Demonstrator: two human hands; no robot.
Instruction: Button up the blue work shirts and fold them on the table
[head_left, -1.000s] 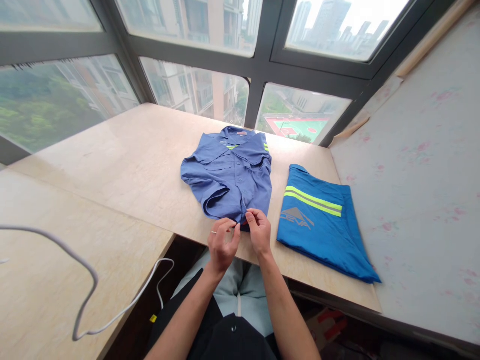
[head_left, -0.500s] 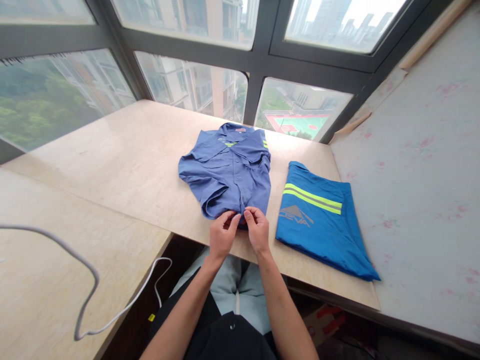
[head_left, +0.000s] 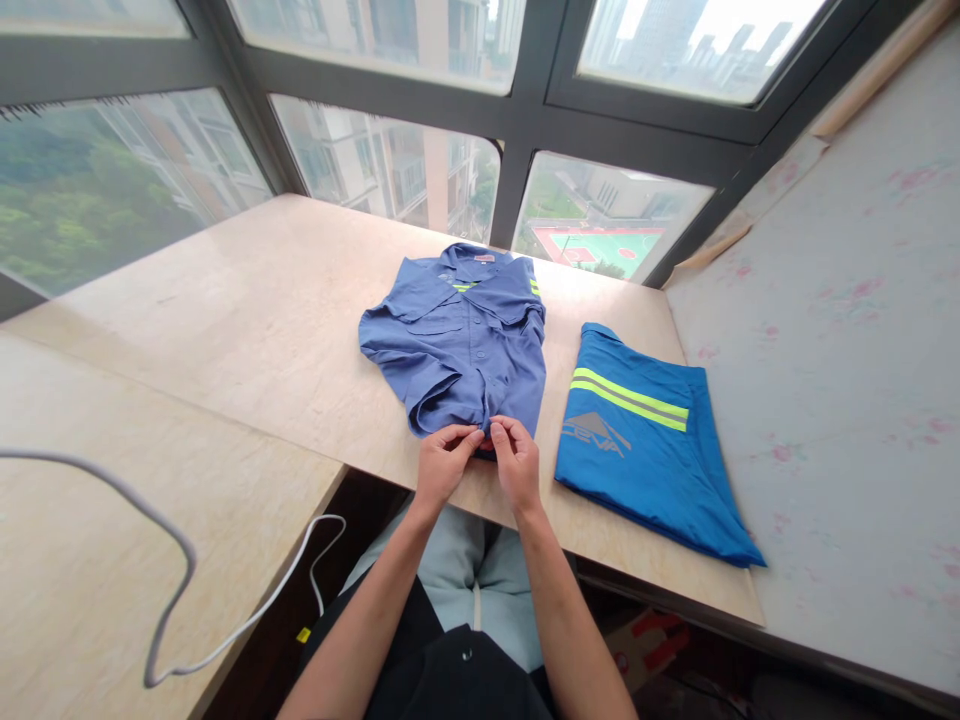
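The left hand point(head_left: 444, 464) has moved up beside the right hand point(head_left: 517, 464); both pinch the shirt point(head_left: 456, 345) low down, best kept level.

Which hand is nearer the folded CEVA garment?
Right. The right hand is to the left of the folded CEVA garment; the left hand is farther left.

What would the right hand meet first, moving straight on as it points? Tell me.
Likely the purple-blue shirt: the right hand points at its lower front and seems to be pinching it, though depth is unclear.
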